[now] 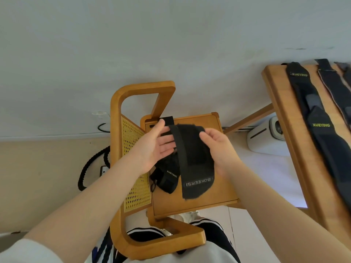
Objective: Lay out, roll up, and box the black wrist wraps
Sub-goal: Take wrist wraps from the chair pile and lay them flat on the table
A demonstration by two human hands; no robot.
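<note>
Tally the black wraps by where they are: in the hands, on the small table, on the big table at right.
In the hands: 1, the BOKEERSI wrap
On the small table: 1, a XUEYING wrap
On the big table: 3 in view, cut by the frame edge
Total: 5

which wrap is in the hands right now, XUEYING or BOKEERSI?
The BOKEERSI wrap, draped between the left hand and right hand. The XUEYING wraps lie untouched: one on the small table, others flat on the long table.
</note>
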